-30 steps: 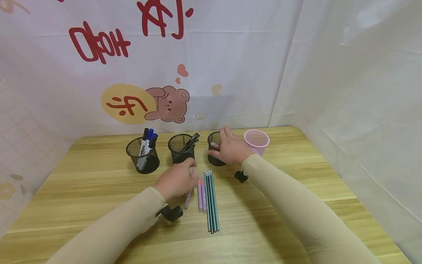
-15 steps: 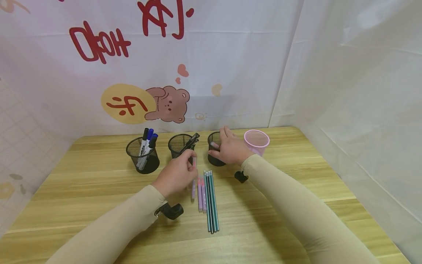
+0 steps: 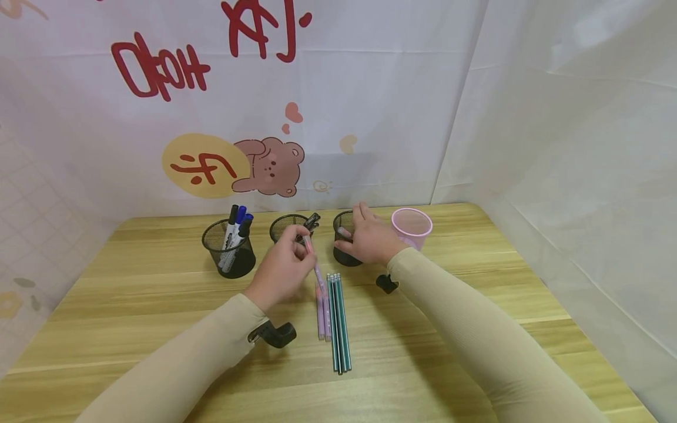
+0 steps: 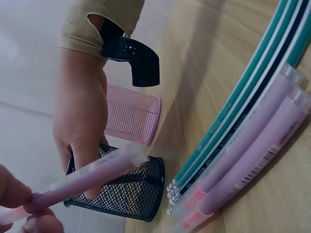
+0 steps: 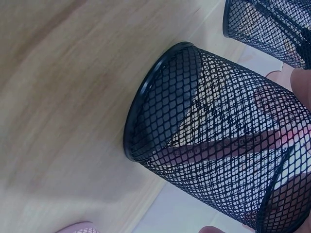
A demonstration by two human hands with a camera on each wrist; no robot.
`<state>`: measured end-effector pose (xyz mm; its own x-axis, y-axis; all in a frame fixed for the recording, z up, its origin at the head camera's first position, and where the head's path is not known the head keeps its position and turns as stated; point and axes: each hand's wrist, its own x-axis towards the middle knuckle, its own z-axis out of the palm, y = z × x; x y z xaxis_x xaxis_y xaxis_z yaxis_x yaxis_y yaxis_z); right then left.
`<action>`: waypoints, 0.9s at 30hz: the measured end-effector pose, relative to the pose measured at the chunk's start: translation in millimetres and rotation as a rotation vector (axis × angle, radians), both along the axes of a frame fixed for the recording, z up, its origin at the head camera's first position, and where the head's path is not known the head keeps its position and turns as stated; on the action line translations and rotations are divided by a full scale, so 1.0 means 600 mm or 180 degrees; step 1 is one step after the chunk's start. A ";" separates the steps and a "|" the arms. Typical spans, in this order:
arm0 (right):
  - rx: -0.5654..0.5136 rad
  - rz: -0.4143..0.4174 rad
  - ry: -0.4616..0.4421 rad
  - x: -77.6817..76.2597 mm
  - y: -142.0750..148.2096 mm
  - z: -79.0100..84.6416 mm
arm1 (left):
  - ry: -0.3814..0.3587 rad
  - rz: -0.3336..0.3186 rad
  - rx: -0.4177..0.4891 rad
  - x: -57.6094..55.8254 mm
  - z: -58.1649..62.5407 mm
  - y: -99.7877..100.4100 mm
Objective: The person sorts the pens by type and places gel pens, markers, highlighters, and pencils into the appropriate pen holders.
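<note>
My left hand (image 3: 280, 267) pinches a slim purple highlighter (image 3: 319, 276) by its clear-capped end, tilted above the table. In the left wrist view the highlighter (image 4: 92, 178) crosses in front of a black mesh pen holder. That pen holder (image 3: 346, 257) stands upright, and my right hand (image 3: 374, 238) grips it near the rim. Through the mesh in the right wrist view, another purple highlighter (image 5: 214, 149) leans inside. Two more highlighters (image 4: 265, 145) lie side by side on the table below my left hand. Several green and dark pencils (image 3: 340, 329) lie right beside them.
A black mesh holder with black-and-white and blue-capped markers (image 3: 229, 244) stands at the left. A second black mesh holder (image 3: 282, 223) with black pens is partly behind my left hand. A pink mesh holder (image 3: 412, 226) stands at the right. A white printed sheet (image 3: 370, 88) backs the table.
My left hand has lifted the highlighter off the table, raising it up and tilting it toward the black holder. My right hand has stayed in place.
</note>
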<state>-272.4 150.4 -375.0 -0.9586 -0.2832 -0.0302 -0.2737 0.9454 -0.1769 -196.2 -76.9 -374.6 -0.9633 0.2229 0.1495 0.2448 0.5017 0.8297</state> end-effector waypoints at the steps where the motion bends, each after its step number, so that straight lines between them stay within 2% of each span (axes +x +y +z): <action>1: 0.0000 0.0004 0.0007 0.000 0.000 0.000 | 0.0027 0.0021 0.0070 0.000 0.001 0.000; 8: -0.0027 0.0012 0.0029 -0.001 0.000 -0.002 | 0.0096 0.0158 0.0608 -0.005 0.002 0.003; 19: -0.0013 0.0029 0.0033 0.000 0.001 0.000 | 0.0178 0.0484 0.1175 -0.016 -0.001 0.010; 27: 0.0026 0.0043 0.0009 0.003 0.000 0.004 | 0.0315 0.0753 0.1450 -0.022 -0.001 0.019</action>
